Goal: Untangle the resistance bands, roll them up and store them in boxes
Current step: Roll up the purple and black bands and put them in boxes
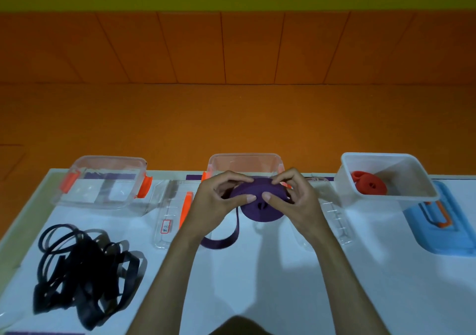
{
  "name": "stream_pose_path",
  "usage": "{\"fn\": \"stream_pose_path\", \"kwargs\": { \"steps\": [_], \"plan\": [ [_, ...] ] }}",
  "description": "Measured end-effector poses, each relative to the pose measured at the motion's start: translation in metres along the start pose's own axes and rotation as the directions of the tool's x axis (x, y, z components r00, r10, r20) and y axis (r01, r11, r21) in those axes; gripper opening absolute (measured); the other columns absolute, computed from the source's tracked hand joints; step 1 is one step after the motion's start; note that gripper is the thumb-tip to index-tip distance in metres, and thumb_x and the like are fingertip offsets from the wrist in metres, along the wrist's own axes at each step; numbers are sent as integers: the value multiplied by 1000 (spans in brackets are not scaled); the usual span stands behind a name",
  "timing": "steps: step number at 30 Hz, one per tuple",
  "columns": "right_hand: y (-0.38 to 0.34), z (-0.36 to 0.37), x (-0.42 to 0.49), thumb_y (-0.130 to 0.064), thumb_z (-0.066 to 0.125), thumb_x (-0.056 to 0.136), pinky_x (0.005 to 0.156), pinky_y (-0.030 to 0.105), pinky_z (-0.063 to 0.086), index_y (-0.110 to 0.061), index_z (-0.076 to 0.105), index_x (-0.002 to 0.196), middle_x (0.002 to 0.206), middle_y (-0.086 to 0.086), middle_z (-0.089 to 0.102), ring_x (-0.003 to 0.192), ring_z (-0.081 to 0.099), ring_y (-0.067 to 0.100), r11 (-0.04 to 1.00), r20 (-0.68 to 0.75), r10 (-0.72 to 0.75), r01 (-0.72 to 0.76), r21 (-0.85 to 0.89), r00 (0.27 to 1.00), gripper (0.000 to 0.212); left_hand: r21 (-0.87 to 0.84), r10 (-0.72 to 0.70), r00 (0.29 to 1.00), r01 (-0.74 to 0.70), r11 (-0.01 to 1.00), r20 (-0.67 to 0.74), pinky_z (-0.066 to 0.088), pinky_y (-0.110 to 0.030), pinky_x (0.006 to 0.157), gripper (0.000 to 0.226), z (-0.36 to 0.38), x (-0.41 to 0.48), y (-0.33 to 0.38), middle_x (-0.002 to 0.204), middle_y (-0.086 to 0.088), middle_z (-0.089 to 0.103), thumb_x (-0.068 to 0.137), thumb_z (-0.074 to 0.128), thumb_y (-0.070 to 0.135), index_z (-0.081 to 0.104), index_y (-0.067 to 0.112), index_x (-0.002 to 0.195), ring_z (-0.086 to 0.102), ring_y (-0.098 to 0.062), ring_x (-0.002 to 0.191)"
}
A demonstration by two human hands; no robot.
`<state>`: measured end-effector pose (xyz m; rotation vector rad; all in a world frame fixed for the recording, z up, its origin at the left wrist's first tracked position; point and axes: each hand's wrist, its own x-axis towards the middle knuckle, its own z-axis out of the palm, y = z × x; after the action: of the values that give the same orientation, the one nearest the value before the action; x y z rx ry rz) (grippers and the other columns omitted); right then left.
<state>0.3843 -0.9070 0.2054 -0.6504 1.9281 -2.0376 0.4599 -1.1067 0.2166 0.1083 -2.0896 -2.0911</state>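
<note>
Left hand [219, 202] and right hand [293, 199] both pinch rolled purple flat band [258, 215], fingers curled over its rim. Open white tabletop [244, 278] nearside; clear plastic box [244, 156] just behind.

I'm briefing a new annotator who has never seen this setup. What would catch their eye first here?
Dead centre, the left hand and right hand grip a half-rolled purple band, its loose tail trailing onto the table. At the near left lies a tangled heap of black bands, and at the far right a rolled red band sits inside a white box.
</note>
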Motion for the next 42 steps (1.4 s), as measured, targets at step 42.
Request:
{"fn": "stream_pose_path", "kwargs": {
  "steps": [42],
  "plan": [
    [56, -5, 24, -29, 89, 83, 71, 37, 63, -25, 75, 114, 117, 0, 77, 111, 73, 27, 958, -120, 269, -253, 138, 956, 34, -33, -194, 941, 192, 981, -276, 65, -38, 87, 26, 2, -2, -67, 111, 2, 79, 86, 87, 18, 81, 21, 111, 75, -22, 105]
  ]
}}
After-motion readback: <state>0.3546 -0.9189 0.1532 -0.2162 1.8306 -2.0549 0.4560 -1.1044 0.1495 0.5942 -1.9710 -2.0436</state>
